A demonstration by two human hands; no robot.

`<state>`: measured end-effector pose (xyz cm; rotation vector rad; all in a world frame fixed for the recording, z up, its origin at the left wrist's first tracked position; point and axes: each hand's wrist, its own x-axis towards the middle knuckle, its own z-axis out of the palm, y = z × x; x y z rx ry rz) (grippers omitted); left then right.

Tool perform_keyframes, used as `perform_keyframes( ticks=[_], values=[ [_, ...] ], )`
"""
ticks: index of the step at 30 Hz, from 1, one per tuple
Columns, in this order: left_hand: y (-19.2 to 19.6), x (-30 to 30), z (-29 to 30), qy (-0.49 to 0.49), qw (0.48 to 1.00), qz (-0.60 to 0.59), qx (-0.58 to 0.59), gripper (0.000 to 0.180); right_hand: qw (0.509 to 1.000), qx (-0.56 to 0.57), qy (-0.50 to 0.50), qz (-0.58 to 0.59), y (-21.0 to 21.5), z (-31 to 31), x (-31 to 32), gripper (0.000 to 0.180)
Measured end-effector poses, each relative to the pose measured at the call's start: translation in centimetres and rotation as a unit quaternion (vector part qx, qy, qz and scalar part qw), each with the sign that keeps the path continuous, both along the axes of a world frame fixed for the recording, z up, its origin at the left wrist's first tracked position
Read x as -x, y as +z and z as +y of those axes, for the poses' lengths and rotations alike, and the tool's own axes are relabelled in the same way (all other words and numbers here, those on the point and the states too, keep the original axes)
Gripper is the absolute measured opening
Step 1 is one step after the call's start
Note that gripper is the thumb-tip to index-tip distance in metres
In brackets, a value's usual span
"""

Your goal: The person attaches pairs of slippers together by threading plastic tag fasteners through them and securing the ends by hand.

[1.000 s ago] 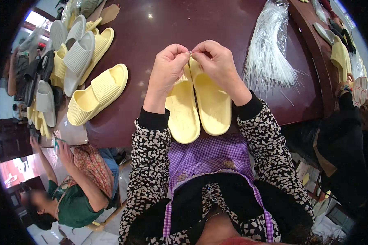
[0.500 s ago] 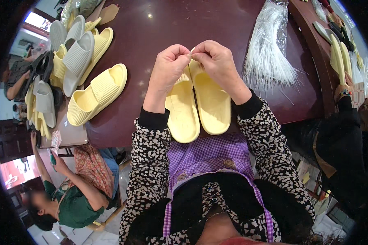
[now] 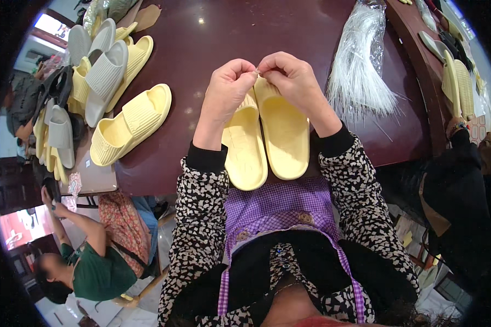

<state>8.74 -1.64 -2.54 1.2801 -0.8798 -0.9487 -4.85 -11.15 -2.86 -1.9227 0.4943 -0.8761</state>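
A pair of yellow slide slippers lies side by side in front of me, the left slipper (image 3: 243,147) and the right slipper (image 3: 285,144) with their open heels toward me. Over their far ends, my left hand (image 3: 226,92) and my right hand (image 3: 293,82) meet fingertip to fingertip. Thumb and forefinger of each are pinched together. Something tiny and pale shows between the fingertips, too small to name. My hands and wrists cover part of both slippers' straps.
One yellow slipper (image 3: 132,124) lies left of the pair. Beyond it, grey slippers (image 3: 108,79) and yellow ones are heaped. A bundle of thin clear plastic strands (image 3: 360,71) lies right on the dark red table (image 3: 245,27). Co-workers sit at both sides, one in a green shirt (image 3: 103,272).
My hands stay pinched together, shifting only slightly. The left co-worker has brought both hands together around a dark thing. At the right edge, the slippers by another person's hand have turned apart.
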Motion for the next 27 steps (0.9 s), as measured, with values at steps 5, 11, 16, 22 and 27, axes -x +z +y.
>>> perform_keyframes(
  ticks=[5,11,16,22,27],
  values=[
    [-0.2,0.0,-0.2,0.004,1.0,0.019,0.005,0.004,0.995,-0.082,0.03,-0.057,-0.7,-0.2,-0.4,0.017],
    [0.0,0.1,-0.1,0.0,0.999,0.036,-0.011,0.005,0.994,-0.074,0.025,-0.076,-1.1,-0.1,-0.2,0.023],
    [-0.1,0.3,-0.4,0.004,1.0,0.015,-0.013,0.005,0.996,-0.053,0.005,-0.072,-1.1,0.2,-0.3,0.022],
    [-0.4,0.1,-0.4,0.015,1.0,-0.008,-0.006,0.004,0.998,-0.017,-0.021,-0.058,-0.8,0.7,-0.5,0.021],
    [-0.2,-0.6,0.3,-0.012,0.997,0.075,-0.013,0.007,0.997,-0.009,-0.031,-0.069,-0.9,0.8,-0.7,0.019]
  ],
)
